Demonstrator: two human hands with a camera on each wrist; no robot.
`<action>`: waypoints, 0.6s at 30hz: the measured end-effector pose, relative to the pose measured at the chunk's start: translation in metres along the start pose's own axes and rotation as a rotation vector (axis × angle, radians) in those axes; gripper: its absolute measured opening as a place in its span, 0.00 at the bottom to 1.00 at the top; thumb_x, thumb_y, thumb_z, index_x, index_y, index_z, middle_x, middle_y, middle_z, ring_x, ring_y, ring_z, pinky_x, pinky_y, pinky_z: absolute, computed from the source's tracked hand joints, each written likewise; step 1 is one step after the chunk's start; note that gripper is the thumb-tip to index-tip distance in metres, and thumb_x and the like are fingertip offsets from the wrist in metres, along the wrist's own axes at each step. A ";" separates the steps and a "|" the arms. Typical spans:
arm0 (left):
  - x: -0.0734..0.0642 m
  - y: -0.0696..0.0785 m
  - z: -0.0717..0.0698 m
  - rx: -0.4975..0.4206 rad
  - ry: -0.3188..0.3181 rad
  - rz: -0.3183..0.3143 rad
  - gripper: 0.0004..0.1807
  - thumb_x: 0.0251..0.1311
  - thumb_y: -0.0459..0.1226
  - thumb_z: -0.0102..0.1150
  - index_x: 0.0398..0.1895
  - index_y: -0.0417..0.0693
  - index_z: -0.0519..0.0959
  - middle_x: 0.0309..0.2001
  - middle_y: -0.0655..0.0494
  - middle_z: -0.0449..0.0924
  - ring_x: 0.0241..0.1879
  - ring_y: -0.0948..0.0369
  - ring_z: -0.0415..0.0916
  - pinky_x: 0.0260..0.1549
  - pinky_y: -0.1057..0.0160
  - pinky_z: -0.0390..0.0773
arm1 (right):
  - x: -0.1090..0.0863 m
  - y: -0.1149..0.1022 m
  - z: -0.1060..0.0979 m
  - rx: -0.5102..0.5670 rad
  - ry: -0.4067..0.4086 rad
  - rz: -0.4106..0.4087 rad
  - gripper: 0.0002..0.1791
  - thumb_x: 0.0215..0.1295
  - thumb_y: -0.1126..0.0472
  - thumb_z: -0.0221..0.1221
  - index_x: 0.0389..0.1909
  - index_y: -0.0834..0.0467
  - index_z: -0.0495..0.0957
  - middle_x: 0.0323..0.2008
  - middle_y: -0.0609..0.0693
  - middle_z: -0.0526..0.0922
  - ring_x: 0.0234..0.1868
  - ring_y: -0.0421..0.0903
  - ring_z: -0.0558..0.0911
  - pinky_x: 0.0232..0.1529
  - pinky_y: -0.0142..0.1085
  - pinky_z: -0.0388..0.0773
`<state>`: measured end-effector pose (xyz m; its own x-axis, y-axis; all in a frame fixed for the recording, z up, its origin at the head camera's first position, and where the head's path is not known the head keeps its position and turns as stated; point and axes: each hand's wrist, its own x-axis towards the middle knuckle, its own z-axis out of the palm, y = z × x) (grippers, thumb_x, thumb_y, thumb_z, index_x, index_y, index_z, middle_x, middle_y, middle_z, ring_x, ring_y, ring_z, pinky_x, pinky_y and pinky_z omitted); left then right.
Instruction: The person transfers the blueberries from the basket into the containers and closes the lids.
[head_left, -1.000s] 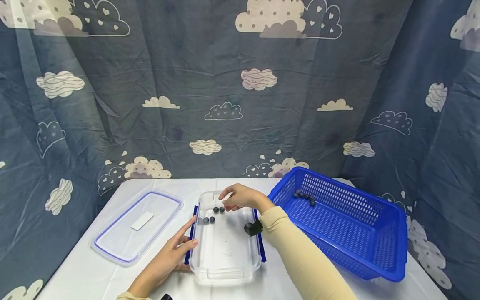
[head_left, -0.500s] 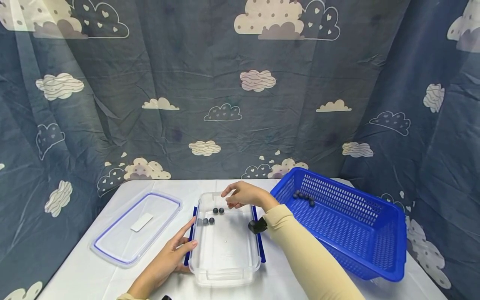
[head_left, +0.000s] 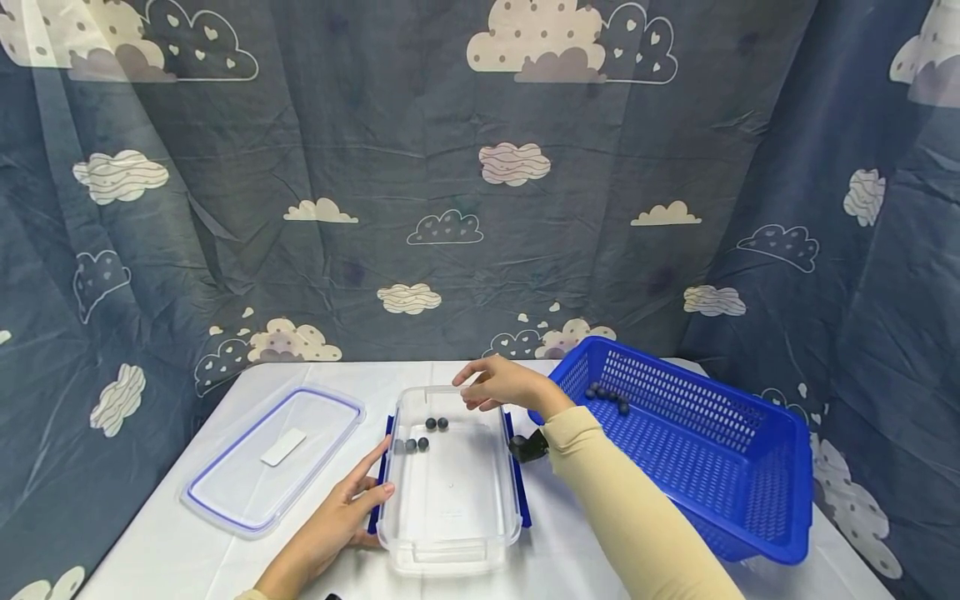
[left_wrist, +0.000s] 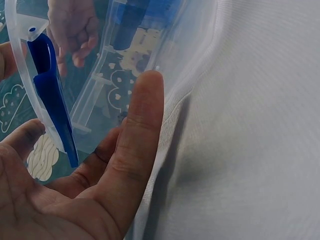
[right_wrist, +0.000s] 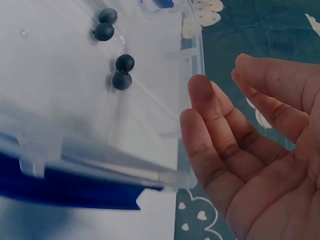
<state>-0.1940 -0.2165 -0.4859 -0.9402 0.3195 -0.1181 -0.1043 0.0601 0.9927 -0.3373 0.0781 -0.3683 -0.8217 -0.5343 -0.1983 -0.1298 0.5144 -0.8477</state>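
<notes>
A clear plastic food container (head_left: 450,500) with blue side latches stands uncovered on the table. Inside, toward its far left, lie several small dark blue-black balls (head_left: 442,423), blueberry-like, in two pairs. My left hand (head_left: 337,517) rests against the container's left side, thumb at the rim, fingers stretched along the wall around the blue latch (left_wrist: 52,95). Over the far right corner hovers my right hand (head_left: 506,385), its fingers loosely bent. Its palm and fingertips (right_wrist: 200,90) show nothing held in the right wrist view.
At the right stands a blue perforated basket (head_left: 675,467) with several more dark balls (head_left: 622,408) in its far left corner. A clear lid (head_left: 240,492) with a blue seal lies left of the container. A cloud-print curtain (head_left: 450,267) hangs behind the white table.
My right hand has risen and drifted right, away from the balls in the container. My left hand and the container hold their places.
</notes>
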 end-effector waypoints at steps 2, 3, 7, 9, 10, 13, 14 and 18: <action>0.000 0.000 0.000 0.000 -0.001 0.000 0.41 0.81 0.44 0.55 0.89 0.71 0.47 0.65 0.28 0.62 0.58 0.42 0.78 0.47 0.39 0.92 | -0.002 0.002 -0.005 0.013 0.006 -0.001 0.19 0.78 0.61 0.61 0.66 0.62 0.79 0.51 0.59 0.89 0.55 0.52 0.89 0.63 0.48 0.88; 0.000 0.000 0.000 -0.001 -0.002 -0.001 0.41 0.81 0.44 0.55 0.89 0.71 0.47 0.65 0.28 0.62 0.58 0.42 0.78 0.47 0.39 0.92 | -0.003 0.003 -0.007 0.020 0.012 -0.004 0.20 0.78 0.61 0.61 0.66 0.62 0.79 0.51 0.59 0.88 0.56 0.53 0.88 0.63 0.49 0.88; 0.001 -0.001 0.000 -0.005 -0.005 -0.004 0.41 0.82 0.44 0.55 0.89 0.71 0.47 0.65 0.29 0.62 0.57 0.43 0.78 0.47 0.39 0.93 | -0.006 0.010 -0.019 0.047 0.049 -0.002 0.19 0.79 0.61 0.62 0.66 0.62 0.79 0.53 0.61 0.87 0.58 0.56 0.88 0.63 0.49 0.89; 0.001 -0.001 0.000 -0.005 -0.006 -0.005 0.41 0.82 0.43 0.54 0.89 0.71 0.47 0.65 0.29 0.62 0.57 0.43 0.79 0.47 0.39 0.93 | -0.008 0.014 -0.026 0.054 0.071 0.000 0.18 0.79 0.61 0.61 0.65 0.61 0.80 0.53 0.61 0.87 0.59 0.56 0.87 0.64 0.51 0.88; 0.001 -0.001 0.000 -0.005 -0.005 -0.005 0.41 0.82 0.43 0.54 0.89 0.71 0.47 0.65 0.29 0.62 0.57 0.43 0.79 0.47 0.39 0.93 | -0.009 0.017 -0.029 0.057 0.082 0.004 0.18 0.79 0.61 0.61 0.65 0.60 0.80 0.54 0.61 0.87 0.59 0.56 0.87 0.65 0.52 0.87; 0.001 -0.001 0.000 -0.002 -0.003 -0.007 0.41 0.82 0.44 0.54 0.89 0.72 0.47 0.65 0.29 0.62 0.57 0.43 0.79 0.47 0.39 0.93 | -0.015 0.026 -0.041 0.069 0.112 0.010 0.18 0.79 0.60 0.61 0.65 0.60 0.80 0.56 0.60 0.86 0.59 0.56 0.87 0.68 0.56 0.84; 0.001 -0.001 0.000 -0.001 -0.003 -0.008 0.41 0.82 0.44 0.55 0.89 0.72 0.47 0.65 0.29 0.62 0.57 0.43 0.79 0.47 0.39 0.93 | -0.017 0.029 -0.046 0.066 0.118 0.007 0.19 0.79 0.60 0.61 0.65 0.61 0.79 0.57 0.60 0.86 0.59 0.55 0.87 0.68 0.56 0.84; 0.001 -0.001 0.000 0.007 0.001 -0.012 0.41 0.82 0.44 0.55 0.89 0.72 0.46 0.66 0.29 0.62 0.58 0.43 0.79 0.47 0.39 0.93 | -0.028 0.044 -0.064 0.079 0.150 -0.002 0.20 0.79 0.61 0.60 0.66 0.65 0.77 0.55 0.60 0.85 0.55 0.52 0.87 0.63 0.49 0.88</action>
<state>-0.1948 -0.2165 -0.4867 -0.9391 0.3180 -0.1301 -0.1134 0.0705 0.9910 -0.3556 0.1588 -0.3682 -0.8959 -0.4260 -0.1261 -0.0923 0.4562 -0.8851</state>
